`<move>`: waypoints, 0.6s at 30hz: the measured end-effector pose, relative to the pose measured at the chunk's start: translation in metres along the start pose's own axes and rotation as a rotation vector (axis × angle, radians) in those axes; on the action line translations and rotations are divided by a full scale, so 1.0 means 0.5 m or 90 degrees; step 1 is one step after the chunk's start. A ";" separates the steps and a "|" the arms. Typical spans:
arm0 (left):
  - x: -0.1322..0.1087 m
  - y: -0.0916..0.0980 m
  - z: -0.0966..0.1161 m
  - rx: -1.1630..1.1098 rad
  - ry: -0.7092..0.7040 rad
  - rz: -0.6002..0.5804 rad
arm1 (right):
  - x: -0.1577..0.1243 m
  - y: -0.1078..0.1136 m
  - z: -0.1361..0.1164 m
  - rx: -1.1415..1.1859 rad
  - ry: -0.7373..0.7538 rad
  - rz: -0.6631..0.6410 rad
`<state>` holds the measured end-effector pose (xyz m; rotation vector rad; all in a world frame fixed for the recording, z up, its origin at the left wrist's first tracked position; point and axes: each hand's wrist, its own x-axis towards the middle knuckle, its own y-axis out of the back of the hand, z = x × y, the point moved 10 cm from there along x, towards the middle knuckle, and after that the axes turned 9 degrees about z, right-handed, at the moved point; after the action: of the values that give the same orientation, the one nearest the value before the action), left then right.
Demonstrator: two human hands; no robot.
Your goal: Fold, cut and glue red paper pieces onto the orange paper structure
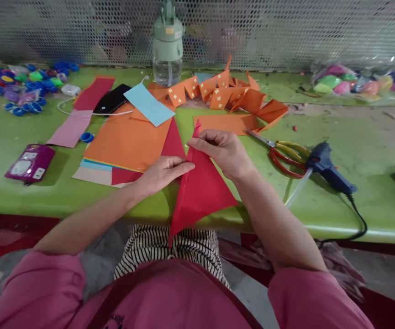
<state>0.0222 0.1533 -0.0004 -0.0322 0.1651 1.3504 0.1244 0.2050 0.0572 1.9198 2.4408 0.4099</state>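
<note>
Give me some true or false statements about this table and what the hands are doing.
1. Both the left hand and the right hand pinch the red paper. True.
2. The scissors lie left of the left hand. False: they lie right of the right hand, beside the glue gun.
3. A water bottle stands at the back of the table. True.
4. The light blue sheet lies under the orange stack. False: it lies on top.

Green table (29,192) w/ perforated metal screen (286,32) behind; grey floor (382,269).
</note>
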 end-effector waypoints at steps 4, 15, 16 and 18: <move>-0.002 0.003 -0.003 0.042 0.007 0.004 | 0.004 0.011 0.002 0.017 -0.015 0.028; -0.020 -0.037 -0.013 -0.044 0.070 -0.110 | 0.023 0.055 0.021 0.022 -0.038 0.104; -0.019 -0.036 -0.011 -0.051 0.069 -0.107 | 0.021 0.054 0.020 0.027 -0.043 0.094; -0.016 -0.033 -0.005 -0.073 0.060 -0.093 | 0.014 0.035 0.025 0.049 -0.087 0.028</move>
<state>0.0361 0.1416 -0.0032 -0.2017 0.1615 1.2126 0.1414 0.2181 0.0496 1.9618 2.3664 0.1801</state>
